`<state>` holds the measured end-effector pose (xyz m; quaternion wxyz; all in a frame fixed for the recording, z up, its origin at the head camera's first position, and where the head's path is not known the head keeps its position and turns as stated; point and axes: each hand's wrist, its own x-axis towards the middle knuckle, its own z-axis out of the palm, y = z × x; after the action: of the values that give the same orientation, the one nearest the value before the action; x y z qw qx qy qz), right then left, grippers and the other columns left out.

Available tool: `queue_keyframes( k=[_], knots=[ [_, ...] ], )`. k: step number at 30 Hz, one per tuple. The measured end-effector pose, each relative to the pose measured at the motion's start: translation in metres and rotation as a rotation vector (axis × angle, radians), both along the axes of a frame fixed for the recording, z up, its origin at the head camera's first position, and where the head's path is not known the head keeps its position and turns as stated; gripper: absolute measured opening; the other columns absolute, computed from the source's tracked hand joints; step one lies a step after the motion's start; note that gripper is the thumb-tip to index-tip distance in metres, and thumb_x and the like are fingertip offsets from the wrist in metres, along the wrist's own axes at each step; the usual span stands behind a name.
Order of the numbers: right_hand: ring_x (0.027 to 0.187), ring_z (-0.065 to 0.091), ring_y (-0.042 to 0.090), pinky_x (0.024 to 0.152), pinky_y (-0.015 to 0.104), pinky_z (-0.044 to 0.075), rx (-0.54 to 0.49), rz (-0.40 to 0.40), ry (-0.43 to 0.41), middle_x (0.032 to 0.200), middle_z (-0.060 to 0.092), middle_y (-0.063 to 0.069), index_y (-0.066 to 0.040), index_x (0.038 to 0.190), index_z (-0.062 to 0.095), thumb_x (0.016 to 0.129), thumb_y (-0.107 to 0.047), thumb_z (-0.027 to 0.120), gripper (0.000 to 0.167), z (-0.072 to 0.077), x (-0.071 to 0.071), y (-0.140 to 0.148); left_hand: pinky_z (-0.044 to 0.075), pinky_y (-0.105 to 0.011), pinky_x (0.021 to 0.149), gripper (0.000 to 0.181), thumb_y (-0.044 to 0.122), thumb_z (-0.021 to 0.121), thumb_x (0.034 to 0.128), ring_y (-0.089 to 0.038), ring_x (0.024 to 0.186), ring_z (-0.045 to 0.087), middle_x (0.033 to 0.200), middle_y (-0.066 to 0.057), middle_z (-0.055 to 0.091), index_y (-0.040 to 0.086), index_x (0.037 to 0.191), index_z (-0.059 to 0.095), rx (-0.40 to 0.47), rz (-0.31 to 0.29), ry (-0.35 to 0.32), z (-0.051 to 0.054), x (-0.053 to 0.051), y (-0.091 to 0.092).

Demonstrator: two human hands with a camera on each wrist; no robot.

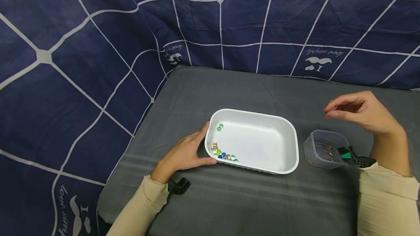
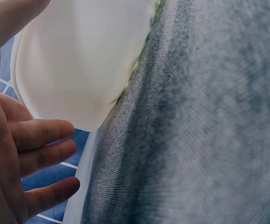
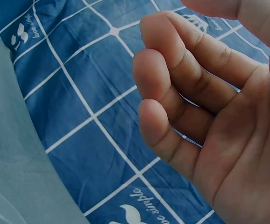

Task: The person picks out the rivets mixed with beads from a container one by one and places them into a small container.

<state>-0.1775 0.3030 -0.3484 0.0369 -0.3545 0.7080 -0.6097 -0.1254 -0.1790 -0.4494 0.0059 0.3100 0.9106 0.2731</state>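
Observation:
A white rectangular tray (image 1: pixel 256 134) lies on the grey cloth. My left hand (image 1: pixel 188 152) spans its left end, thumb along the near side and fingers at the left rim; in the left wrist view, the fingers (image 2: pixel 44 135) look fairly straight. Along the tray's near-left corner lie several glass marbles (image 1: pixel 226 156) and a small gold-coloured piece (image 1: pixel 214 145). Two green marbles (image 1: pixel 220 127) rest by its left wall. My right hand (image 1: pixel 364 112), fingers loosely bent and holding nothing, hovers above and beyond a clear plastic box (image 1: pixel 311 156) with several small gold-coloured pieces (image 1: pixel 329 150) inside.
Grey cloth (image 1: pixel 246 199) covers the work surface. A dark blue curtain (image 1: pixel 246 21) with white lines hangs along the back and left sides. A black wrist strap mount (image 1: pixel 359 160) on my right wrist overlaps the clear box's right side in the head view.

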Motion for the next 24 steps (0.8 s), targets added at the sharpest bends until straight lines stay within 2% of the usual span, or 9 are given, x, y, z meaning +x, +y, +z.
queue_keyframes(
  k=[13, 17, 24],
  knots=[
    [0.079, 0.072, 0.014, 0.074, 0.018, 0.055, 0.006, 0.049, 0.003, 0.09, 0.074, 0.011, 0.013, 0.098, 0.068, 0.078, 0.033, 0.052, 0.033, 0.004, -0.009, -0.021, 0.042, -0.044, 0.106, 0.117, 0.062, 0.075, 0.0785, -0.029, 0.131, 0.049, 0.148, -0.02, 0.044, -0.001, 0.157, 0.015, 0.005, -0.002, -0.004, -0.001, 0.0, -0.001],
    [0.078, 0.071, 0.014, 0.073, 0.019, 0.055, 0.027, 0.041, -0.002, 0.089, 0.074, 0.009, 0.011, 0.097, 0.069, 0.077, 0.033, 0.052, 0.034, 0.007, -0.01, -0.028, 0.043, -0.045, 0.104, 0.116, 0.063, 0.074, 0.0787, -0.029, 0.129, 0.051, 0.147, -0.02, 0.046, -0.002, 0.157, 0.016, 0.004, -0.004, 0.006, -0.001, 0.0, -0.001],
    [0.075, 0.07, 0.016, 0.072, 0.019, 0.055, -0.014, 0.021, 0.002, 0.086, 0.072, 0.014, 0.014, 0.095, 0.069, 0.076, 0.034, 0.052, 0.033, 0.008, -0.013, -0.037, 0.042, -0.044, 0.105, 0.117, 0.062, 0.074, 0.0789, -0.029, 0.13, 0.05, 0.148, -0.02, 0.044, 0.0, 0.157, 0.014, 0.004, 0.001, -0.006, 0.001, 0.001, 0.0]
  ],
)
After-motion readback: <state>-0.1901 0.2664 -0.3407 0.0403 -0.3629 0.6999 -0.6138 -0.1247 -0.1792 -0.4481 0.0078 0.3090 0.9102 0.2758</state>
